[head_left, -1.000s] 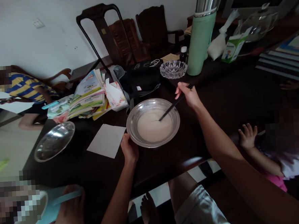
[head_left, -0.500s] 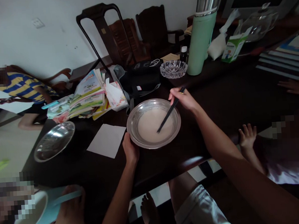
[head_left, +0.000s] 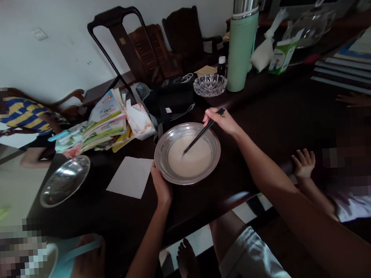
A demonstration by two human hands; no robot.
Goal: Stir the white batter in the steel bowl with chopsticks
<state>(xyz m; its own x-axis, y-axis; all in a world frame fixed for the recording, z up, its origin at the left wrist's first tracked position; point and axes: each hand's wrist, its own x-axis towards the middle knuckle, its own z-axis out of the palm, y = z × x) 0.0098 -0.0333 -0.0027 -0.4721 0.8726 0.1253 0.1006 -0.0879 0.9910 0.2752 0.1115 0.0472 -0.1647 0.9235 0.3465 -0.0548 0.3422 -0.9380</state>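
A steel bowl [head_left: 216, 154] of pale batter [head_left: 189, 157] sits on the dark table [head_left: 281, 120]. My left hand [head_left: 161, 186] grips the bowl's near left rim. My right hand [head_left: 220, 121] is closed on dark chopsticks [head_left: 202, 131] above the bowl's far right rim. Their tips dip into the batter near its middle.
An empty steel bowl [head_left: 65, 186] and a white paper [head_left: 130, 182] lie to the left, behind them a stack of books [head_left: 105, 123] and a black bag [head_left: 170, 100]. A glass dish [head_left: 210, 85] and green flask [head_left: 241, 47] stand behind. A small hand [head_left: 304, 164] rests at the right edge; another person holds a blue cup [head_left: 51, 264].
My right hand has swung left with the chopsticks, moving their tips from the batter's right side toward its middle. My left hand stays on the rim.
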